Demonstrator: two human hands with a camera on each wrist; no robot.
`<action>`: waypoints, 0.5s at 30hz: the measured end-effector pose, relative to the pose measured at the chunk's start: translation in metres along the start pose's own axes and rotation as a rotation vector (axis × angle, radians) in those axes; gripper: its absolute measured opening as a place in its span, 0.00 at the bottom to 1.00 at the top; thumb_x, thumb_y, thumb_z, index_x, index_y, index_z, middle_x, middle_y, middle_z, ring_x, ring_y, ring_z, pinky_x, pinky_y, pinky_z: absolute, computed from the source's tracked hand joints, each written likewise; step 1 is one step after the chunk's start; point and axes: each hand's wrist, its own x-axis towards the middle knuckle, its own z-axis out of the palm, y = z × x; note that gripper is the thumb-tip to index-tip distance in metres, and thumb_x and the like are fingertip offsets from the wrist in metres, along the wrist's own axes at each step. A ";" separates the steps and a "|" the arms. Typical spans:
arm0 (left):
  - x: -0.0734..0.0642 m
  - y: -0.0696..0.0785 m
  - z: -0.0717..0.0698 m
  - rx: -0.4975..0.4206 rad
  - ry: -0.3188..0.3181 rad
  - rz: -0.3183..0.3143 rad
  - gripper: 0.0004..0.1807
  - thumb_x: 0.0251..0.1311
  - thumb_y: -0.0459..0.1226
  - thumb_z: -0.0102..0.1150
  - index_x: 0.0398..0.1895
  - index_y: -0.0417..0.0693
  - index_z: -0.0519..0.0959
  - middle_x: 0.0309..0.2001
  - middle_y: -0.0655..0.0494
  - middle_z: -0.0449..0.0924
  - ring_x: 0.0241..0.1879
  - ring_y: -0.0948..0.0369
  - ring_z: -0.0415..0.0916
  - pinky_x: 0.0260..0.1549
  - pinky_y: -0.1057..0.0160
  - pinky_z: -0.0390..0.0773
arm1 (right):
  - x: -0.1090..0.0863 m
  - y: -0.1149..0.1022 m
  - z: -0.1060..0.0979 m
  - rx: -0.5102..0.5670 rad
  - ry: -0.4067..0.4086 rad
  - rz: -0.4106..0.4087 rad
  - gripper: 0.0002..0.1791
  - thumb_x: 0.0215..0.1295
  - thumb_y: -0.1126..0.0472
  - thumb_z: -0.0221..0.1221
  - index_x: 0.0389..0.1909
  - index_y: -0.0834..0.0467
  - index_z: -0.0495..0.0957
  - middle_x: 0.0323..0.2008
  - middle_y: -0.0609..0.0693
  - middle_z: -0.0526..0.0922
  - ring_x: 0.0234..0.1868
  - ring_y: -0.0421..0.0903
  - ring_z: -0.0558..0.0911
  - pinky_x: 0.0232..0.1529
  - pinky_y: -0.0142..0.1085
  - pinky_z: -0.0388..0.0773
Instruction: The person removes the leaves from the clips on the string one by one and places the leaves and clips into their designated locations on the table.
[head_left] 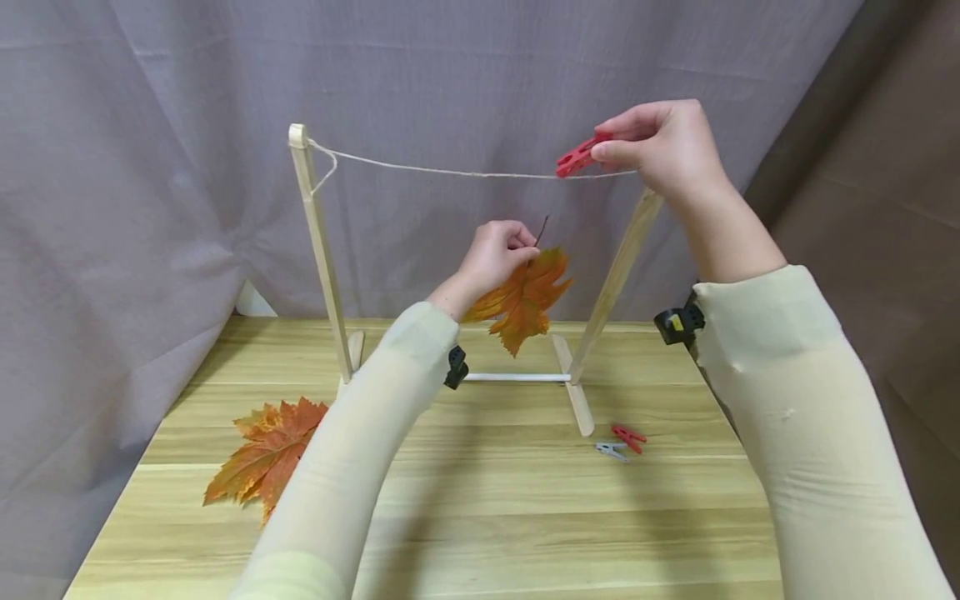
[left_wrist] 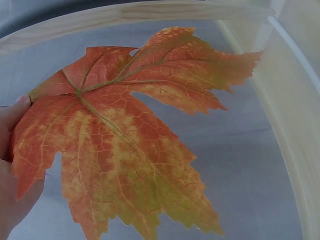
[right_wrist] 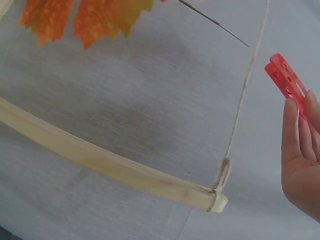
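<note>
My left hand (head_left: 493, 257) pinches an orange autumn leaf (head_left: 527, 302) near its stem, and the thin dark stem points up past the fingers. In the left wrist view the leaf (left_wrist: 125, 125) spreads wide, its veins plain. Higher and to the right, my right hand (head_left: 667, 150) holds a red clothespin (head_left: 577, 157) between thumb and fingers. The clothespin's tip is close to a string (head_left: 450, 172) tied between two wooden posts; in the right wrist view the clothespin (right_wrist: 286, 77) stands apart from the string (right_wrist: 245, 85). The leaf hangs below the string.
The wooden post (head_left: 322, 258) on the left and the post (head_left: 617, 279) on the right stand on feet joined by a white rod (head_left: 517, 377). More orange leaves (head_left: 266, 454) lie at the table's left, partly behind my sleeve. A red clothespin (head_left: 628, 438) and a grey clothespin (head_left: 612, 451) lie at right.
</note>
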 end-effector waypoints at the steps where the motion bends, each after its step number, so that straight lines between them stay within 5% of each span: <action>1: -0.001 -0.001 -0.001 0.001 0.000 0.001 0.05 0.59 0.34 0.59 0.32 0.38 0.80 0.33 0.47 0.82 0.30 0.62 0.74 0.32 0.72 0.74 | 0.000 0.000 -0.001 0.005 0.006 0.000 0.17 0.52 0.60 0.67 0.45 0.57 0.82 0.21 0.32 0.80 0.27 0.30 0.79 0.33 0.20 0.74; 15: -0.011 -0.016 -0.014 -0.004 -0.025 -0.030 0.05 0.60 0.34 0.59 0.32 0.40 0.79 0.35 0.47 0.83 0.32 0.60 0.78 0.34 0.70 0.76 | -0.006 0.011 -0.010 0.056 -0.019 -0.004 0.17 0.51 0.58 0.68 0.43 0.53 0.83 0.23 0.32 0.82 0.31 0.32 0.78 0.36 0.23 0.68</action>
